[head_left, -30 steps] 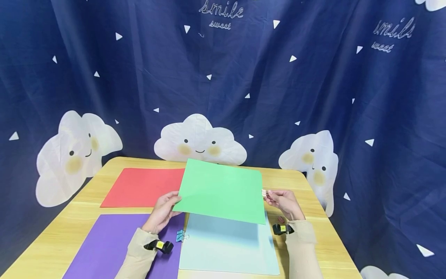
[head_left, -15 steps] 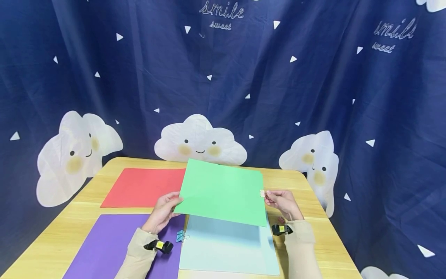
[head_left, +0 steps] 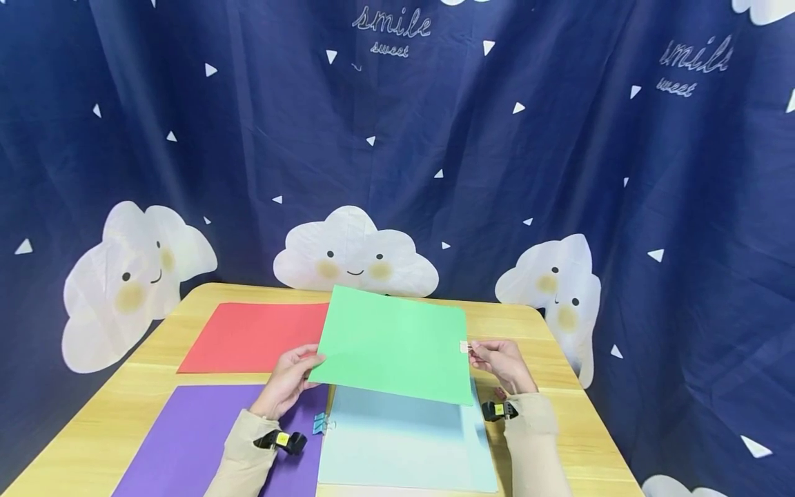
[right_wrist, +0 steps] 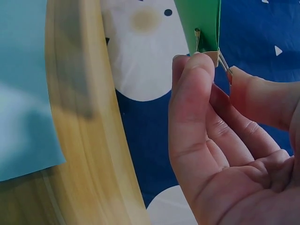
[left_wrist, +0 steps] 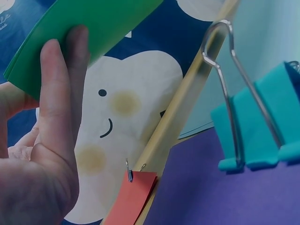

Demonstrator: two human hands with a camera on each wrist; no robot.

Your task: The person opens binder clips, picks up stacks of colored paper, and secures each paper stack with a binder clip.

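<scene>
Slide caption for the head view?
Left grip holds green paper raised above pale blue paper; right grip pinches a clip at the green paper's edge.

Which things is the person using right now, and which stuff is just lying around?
Being used:
green paper, held by the left hand
pale clip, pinched by the right hand at the paper's right edge

Probably just lying around for now:
red paper
purple paper
light blue paper
teal clip
</scene>
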